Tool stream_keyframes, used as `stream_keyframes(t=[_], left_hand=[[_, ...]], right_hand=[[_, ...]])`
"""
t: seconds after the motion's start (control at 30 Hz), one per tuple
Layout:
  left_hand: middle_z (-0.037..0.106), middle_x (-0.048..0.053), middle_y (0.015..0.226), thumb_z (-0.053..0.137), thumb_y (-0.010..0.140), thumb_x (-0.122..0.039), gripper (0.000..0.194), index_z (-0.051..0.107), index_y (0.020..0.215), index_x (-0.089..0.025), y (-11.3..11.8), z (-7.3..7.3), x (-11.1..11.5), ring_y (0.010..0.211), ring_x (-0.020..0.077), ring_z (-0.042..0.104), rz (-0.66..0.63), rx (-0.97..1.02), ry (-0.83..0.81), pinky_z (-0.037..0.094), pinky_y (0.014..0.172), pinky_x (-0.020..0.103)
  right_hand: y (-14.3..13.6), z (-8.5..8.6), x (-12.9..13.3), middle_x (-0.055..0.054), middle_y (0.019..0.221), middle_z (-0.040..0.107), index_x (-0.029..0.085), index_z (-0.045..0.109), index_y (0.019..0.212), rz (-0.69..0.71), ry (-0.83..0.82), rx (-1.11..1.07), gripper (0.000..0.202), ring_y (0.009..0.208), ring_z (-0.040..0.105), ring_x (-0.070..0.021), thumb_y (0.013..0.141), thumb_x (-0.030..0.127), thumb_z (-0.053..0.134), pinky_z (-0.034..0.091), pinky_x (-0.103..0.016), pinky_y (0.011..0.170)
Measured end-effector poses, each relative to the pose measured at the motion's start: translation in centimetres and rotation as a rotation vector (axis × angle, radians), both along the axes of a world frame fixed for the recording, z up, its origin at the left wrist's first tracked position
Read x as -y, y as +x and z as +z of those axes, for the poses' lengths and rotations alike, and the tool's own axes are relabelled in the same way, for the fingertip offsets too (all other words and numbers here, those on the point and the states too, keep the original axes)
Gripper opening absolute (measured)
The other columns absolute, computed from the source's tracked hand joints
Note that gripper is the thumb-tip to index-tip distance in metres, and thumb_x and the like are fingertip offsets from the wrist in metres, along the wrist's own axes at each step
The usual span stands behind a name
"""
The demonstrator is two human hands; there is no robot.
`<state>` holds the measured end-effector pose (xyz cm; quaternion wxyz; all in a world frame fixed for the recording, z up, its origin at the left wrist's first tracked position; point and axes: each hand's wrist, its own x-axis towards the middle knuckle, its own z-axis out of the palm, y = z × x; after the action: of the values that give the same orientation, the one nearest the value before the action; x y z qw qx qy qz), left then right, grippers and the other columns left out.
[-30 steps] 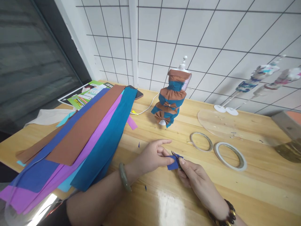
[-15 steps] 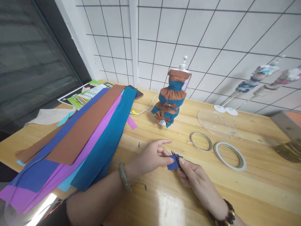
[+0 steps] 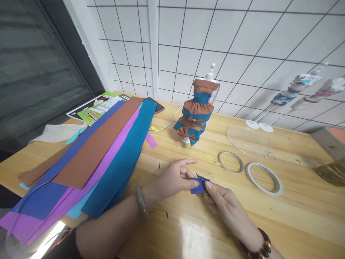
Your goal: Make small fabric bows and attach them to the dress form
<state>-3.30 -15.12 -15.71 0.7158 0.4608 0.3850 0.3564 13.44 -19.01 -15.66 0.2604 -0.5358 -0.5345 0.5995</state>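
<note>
A small piece of dark blue fabric is pinched between the thumb and fingers of my left hand, whose index finger points out to the right. My right hand is closed around small scissors; their thin pointed blades lie at the blue piece, and the handles are mostly hidden by my fingers. Both hands are just above the wooden table. Behind them a small dress form stands upright, wrapped in brown and teal fabric with brown bows.
Long strips of brown, blue, purple and teal fabric cover the left side, near leaflets and a phone. Two tape rolls lie to the right, before a clear disc, two wrapped stands and a box.
The blue piece has shifted very slightly left between my fingers, and the scissor blades look closer together. Both hands have otherwise hardly moved.
</note>
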Motion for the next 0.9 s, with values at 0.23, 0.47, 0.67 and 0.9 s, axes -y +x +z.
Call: stream_keyframes(t=[0.23, 0.47, 0.67, 0.9], left_hand=[[0.06, 0.0, 0.068, 0.068, 0.062, -0.016, 0.067, 0.041, 0.123, -0.011, -0.1, 0.0, 0.0, 0.066, 0.0123, 0.057, -0.012, -0.021, 0.006, 0.044, 0.069, 0.028], [0.061, 0.001, 0.071, 0.068, 0.062, -0.018, 0.065, 0.043, 0.122, -0.014, -0.3, -0.4, -0.1, 0.07, 0.0135, 0.059, -0.006, -0.023, 0.036, 0.044, 0.072, 0.029], [0.061, 0.002, 0.072, 0.068, 0.062, -0.017, 0.065, 0.043, 0.122, -0.013, -0.3, -0.6, -0.2, 0.069, 0.0132, 0.058, -0.005, -0.029, 0.04, 0.044, 0.07, 0.028], [0.059, 0.001, 0.072, 0.067, 0.063, -0.017, 0.064, 0.043, 0.122, -0.014, -0.4, -1.0, -0.2, 0.071, 0.0136, 0.058, -0.006, -0.025, 0.061, 0.044, 0.072, 0.03]], right_hand=[[0.2, -0.1, 0.0, 0.006, 0.054, 0.021, 0.02, 0.033, 0.059, 0.021, 0.042, 0.052, 0.044, 0.049, 0.017, -0.0092, 0.083, 0.057, 0.032, 0.014, -0.025, 0.044], [0.4, 0.2, 0.0, 0.006, 0.054, 0.021, 0.021, 0.03, 0.057, 0.057, 0.087, 0.082, 0.045, 0.049, 0.019, -0.0099, 0.083, 0.057, 0.032, 0.016, -0.025, 0.045], [0.5, 0.0, 0.0, 0.006, 0.056, 0.02, 0.021, 0.029, 0.058, 0.074, 0.093, 0.086, 0.043, 0.05, 0.018, -0.0101, 0.085, 0.053, 0.03, 0.016, -0.025, 0.046], [0.4, 0.2, 0.0, 0.006, 0.055, 0.021, 0.021, 0.029, 0.057, 0.076, 0.105, 0.098, 0.042, 0.05, 0.019, -0.0103, 0.087, 0.051, 0.03, 0.016, -0.026, 0.047]])
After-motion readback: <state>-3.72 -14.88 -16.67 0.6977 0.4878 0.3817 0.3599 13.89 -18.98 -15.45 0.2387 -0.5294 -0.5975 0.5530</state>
